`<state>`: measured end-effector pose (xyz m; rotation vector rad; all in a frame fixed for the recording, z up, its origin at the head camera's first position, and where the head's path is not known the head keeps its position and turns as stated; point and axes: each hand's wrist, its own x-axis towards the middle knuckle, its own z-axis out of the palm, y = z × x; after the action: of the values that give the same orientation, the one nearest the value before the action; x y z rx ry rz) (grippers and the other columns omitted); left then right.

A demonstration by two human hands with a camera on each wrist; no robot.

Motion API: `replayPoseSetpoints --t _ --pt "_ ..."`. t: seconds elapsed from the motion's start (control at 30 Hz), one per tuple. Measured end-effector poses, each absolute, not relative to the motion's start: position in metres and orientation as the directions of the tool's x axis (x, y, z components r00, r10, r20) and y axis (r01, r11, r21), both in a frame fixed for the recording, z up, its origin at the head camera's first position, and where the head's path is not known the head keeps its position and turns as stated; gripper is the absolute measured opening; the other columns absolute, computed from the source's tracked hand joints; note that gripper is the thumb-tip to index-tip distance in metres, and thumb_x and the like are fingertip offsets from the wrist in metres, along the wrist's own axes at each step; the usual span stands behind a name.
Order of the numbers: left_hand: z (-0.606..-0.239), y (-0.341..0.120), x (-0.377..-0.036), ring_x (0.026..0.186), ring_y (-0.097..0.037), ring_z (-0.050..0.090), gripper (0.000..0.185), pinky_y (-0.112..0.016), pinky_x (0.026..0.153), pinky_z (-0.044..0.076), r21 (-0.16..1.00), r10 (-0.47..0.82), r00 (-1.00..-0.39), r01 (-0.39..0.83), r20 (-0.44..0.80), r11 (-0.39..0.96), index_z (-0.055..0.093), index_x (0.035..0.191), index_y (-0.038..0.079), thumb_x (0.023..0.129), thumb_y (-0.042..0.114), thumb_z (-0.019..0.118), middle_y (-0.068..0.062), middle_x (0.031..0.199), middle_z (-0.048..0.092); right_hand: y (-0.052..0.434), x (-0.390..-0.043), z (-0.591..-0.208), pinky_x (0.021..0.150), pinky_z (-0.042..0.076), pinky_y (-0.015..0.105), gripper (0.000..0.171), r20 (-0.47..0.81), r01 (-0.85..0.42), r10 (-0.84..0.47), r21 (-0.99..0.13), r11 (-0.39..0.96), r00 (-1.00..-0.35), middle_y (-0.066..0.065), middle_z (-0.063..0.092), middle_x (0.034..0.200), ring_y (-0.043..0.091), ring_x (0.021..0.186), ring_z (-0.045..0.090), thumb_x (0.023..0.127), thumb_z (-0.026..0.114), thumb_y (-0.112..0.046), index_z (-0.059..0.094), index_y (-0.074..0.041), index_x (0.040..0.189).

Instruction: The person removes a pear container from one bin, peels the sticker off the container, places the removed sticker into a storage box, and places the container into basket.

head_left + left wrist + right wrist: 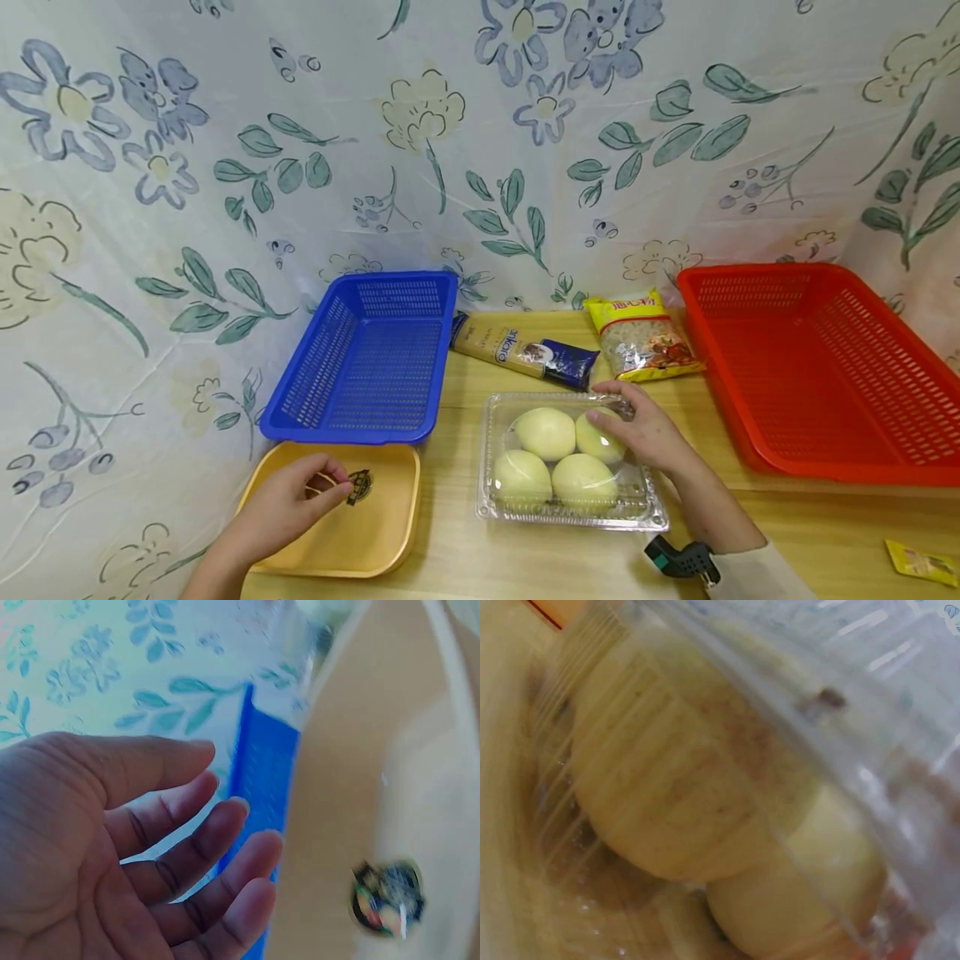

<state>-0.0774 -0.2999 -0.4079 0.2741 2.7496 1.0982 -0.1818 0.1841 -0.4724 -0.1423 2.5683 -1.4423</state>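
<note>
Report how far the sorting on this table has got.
Barely started. Done: nothing, the blue basket and red basket hold nothing. In hand: the right hand rests on the bun box; the left hand hovers over the yellow tray. Left: pasta packet and noodle bag.

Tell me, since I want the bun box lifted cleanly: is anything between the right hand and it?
Nothing visible: the right hand already rests on the clear bun box, its fingers on the lid.

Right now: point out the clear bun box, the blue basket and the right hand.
clear bun box (525, 508), head view, front left of the lid.
blue basket (375, 367), head view, mesh floor.
right hand (645, 429), head view, back of the hand.
</note>
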Motion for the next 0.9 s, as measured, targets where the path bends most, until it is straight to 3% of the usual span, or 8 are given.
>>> replayPoseSetpoints --t 0.27,0.43,0.57,0.67,0.9 --pt "-0.401 -0.257 -0.076 0.085 -0.004 0.063 0.008 -0.024 0.075 0.056 0.768 0.326 -0.944 0.244 0.048 0.593 0.066 0.1 0.019 0.097 0.026 0.071 0.006 0.093 0.067 0.184 -0.183 -0.473 0.11 0.037 0.071 0.062 -0.122 0.013 -0.177 -0.854 0.52 -0.977 0.022 0.037 0.16 0.053 0.14 0.043 0.094 0.07 -0.047 0.051 -0.017 0.144" --pt "-0.405 -0.212 -0.086 0.103 -0.01 0.065 0.021 -0.028 0.089 0.058 0.875 0.334 -0.939 0.225 0.078 0.428 0.063 0.115 0.006 0.099 0.018 0.069 -0.007 0.111 0.067 0.185 -0.183 -0.472 0.11 0.038 0.07 0.062 -0.114 0.006 -0.18 -0.86 0.51 -0.977 0.022 0.038 0.159 0.053 0.14 0.043 0.095 0.07 -0.046 0.05 -0.015 0.144" --pt "-0.408 -0.169 -0.096 0.118 -0.026 0.064 0.034 -0.03 0.096 0.056 0.934 0.332 -0.941 0.179 0.07 0.309 0.057 0.128 0.002 0.1 0.018 0.066 -0.019 0.129 0.062 0.187 -0.183 -0.472 0.109 0.038 0.071 0.061 -0.11 0.005 -0.18 -0.864 0.503 -0.978 0.023 0.037 0.16 0.054 0.139 0.044 0.095 0.07 -0.046 0.05 -0.014 0.144" --pt "-0.412 -0.142 -0.102 0.124 -0.035 0.06 0.037 -0.039 0.101 0.054 0.951 0.289 -0.952 0.173 0.096 0.256 0.057 0.131 0.002 0.099 0.017 0.067 -0.022 0.136 0.059 0.188 -0.184 -0.471 0.109 0.039 0.071 0.062 -0.11 0.004 -0.186 -0.87 0.494 -0.976 0.023 0.036 0.16 0.054 0.139 0.044 0.095 0.07 -0.046 0.05 -0.014 0.144" --pt "-0.445 -0.096 -0.116 0.141 -0.033 0.046 0.038 -0.061 0.116 0.036 0.919 0.116 -0.976 0.213 0.184 0.333 0.061 0.131 0.011 0.095 0.017 0.072 -0.011 0.139 0.055 0.185 -0.184 -0.471 0.11 0.037 0.071 0.058 -0.122 0.014 -0.186 -0.869 0.494 -0.975 0.022 0.037 0.16 0.054 0.139 0.043 0.095 0.07 -0.046 0.053 -0.015 0.141"
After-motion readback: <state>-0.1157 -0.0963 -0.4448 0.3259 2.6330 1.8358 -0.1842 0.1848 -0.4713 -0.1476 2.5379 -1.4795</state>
